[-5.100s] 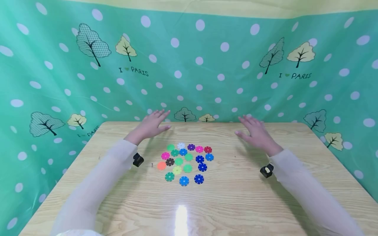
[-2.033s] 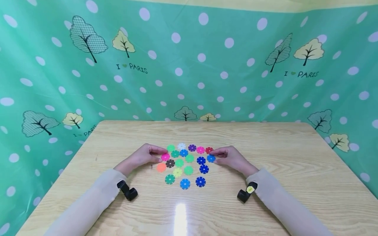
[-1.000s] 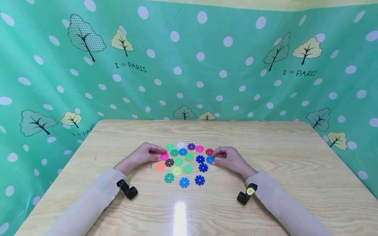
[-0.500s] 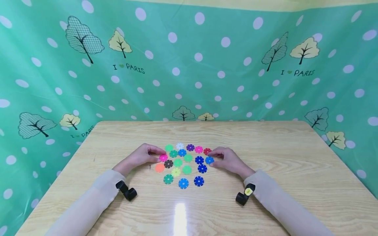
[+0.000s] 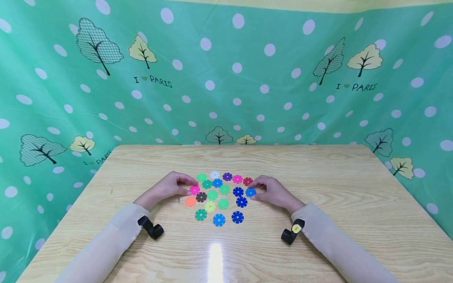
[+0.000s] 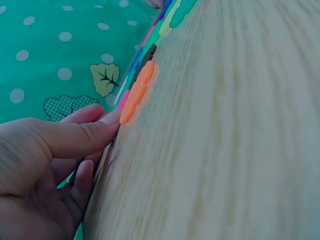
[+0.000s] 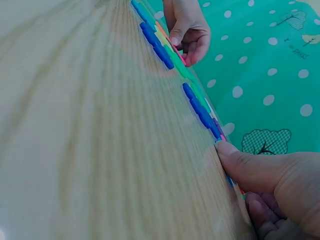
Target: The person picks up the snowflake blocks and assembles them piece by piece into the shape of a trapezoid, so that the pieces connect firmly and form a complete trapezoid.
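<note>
Several colourful notched plastic discs, snowflake-style building pieces, lie flat on the wooden table. My left hand [image 5: 168,186] is at the left edge of the group, thumb and forefinger pinching the rim of a pink disc [image 5: 194,190]. Just below that sits an orange disc [image 6: 137,95], beside the left thumb in the left wrist view. On the right side, my right hand [image 5: 273,192] holds a light blue disc [image 5: 250,192] between thumb and fingers. Its forefinger lies close to the red disc [image 5: 247,181]. Dark blue discs [image 7: 197,106] run beyond the right thumb.
The table [image 5: 301,251] ends at a green polka-dot cloth [image 5: 237,90] behind and at both sides. Black wrist cameras [image 5: 152,228] hang by each sleeve. A bright light reflection lies on the near tabletop.
From spread open near the back edge, both hands came in to the group's sides and took hold of the pink and light blue discs. In the last second they stay almost still.
</note>
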Motion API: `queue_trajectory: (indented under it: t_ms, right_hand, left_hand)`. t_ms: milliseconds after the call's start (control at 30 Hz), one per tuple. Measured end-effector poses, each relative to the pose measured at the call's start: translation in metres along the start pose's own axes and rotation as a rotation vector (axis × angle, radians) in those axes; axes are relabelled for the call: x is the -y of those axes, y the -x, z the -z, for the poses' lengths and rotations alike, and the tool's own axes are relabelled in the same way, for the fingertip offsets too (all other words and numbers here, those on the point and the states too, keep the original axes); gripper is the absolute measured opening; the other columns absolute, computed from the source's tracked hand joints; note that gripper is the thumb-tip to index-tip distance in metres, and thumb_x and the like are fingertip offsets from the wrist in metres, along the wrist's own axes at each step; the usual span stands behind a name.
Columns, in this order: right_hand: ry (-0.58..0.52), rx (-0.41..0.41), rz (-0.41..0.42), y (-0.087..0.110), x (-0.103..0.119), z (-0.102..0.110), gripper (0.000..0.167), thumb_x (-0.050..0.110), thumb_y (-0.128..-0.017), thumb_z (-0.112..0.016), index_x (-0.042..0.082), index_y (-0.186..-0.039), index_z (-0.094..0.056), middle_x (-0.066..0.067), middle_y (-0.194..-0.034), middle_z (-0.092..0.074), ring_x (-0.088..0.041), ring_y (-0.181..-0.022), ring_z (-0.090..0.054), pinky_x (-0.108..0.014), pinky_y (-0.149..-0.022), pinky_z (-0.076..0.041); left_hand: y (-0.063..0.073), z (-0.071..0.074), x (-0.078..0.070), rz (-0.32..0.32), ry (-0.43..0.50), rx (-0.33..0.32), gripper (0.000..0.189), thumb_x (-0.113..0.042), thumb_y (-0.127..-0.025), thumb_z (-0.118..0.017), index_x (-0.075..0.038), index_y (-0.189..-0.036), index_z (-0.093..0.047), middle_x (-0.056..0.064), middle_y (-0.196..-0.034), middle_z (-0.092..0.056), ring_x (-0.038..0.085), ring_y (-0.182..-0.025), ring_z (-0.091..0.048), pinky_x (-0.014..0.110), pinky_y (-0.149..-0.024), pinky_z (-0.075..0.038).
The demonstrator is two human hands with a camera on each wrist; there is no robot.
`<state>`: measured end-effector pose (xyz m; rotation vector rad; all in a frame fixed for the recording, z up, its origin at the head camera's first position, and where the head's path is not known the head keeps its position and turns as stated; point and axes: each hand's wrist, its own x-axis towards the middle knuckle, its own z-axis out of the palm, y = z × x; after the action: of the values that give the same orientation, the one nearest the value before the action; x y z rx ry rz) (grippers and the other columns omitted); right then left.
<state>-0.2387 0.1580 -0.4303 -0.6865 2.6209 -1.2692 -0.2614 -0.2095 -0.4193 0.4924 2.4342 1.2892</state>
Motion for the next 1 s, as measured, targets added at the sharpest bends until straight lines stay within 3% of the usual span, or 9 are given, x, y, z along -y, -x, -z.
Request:
queue_trajectory:
  t_ms: [233,567,800,1000]
  right_hand:
    - [-0.092,-0.038,-0.084,-0.003,0.001,0.001,0.028,0.012,-0.076,-0.078,0.012,-0.101,-0.066,0.001,-0.095,-0.063,-0.017,-0.089,-0.056,-0.032,-0.08,-0.048]
    - [-0.208,-0.093,-0.124,-0.002,-0.006,0.004,0.023,0.007,-0.082,-0.071,0.007,-0.105,-0.068,-0.005,-0.093,-0.067,-0.018,-0.084,-0.06,-0.026,-0.074,-0.05]
    - [-0.253,-0.166,-0.208,-0.002,-0.006,0.008,0.025,0.01,-0.081,-0.073,0.003,-0.104,-0.067,-0.006,-0.094,-0.068,-0.015,-0.085,-0.063,-0.025,-0.078,-0.052]
    - [-0.28,-0.238,-0.262,-0.002,-0.003,0.017,0.025,0.008,-0.08,-0.074,-0.001,-0.102,-0.066,-0.008,-0.092,-0.068,-0.013,-0.082,-0.061,-0.023,-0.074,-0.051]
  left_hand:
    - [0.002,0.002,0.0,-0.011,-0.04,-0.004,0.038,-0.003,-0.077,-0.074,-0.006,-0.114,-0.066,0.01,-0.115,-0.065,0.026,-0.107,-0.058,0.035,-0.092,-0.049]
    - [0.001,0.002,0.003,-0.11,-0.088,0.006,0.033,-0.005,-0.078,-0.074,-0.006,-0.112,-0.068,0.01,-0.111,-0.064,0.024,-0.102,-0.059,0.029,-0.086,-0.051]
    - [0.0,0.0,0.004,-0.075,-0.075,-0.04,0.032,-0.007,-0.077,-0.075,-0.007,-0.108,-0.069,0.007,-0.103,-0.067,0.019,-0.088,-0.059,0.026,-0.075,-0.052]
    - [-0.003,0.004,0.004,-0.043,-0.084,-0.079,0.035,-0.009,-0.075,-0.077,-0.007,-0.11,-0.069,0.006,-0.098,-0.069,0.018,-0.08,-0.058,0.025,-0.07,-0.052]
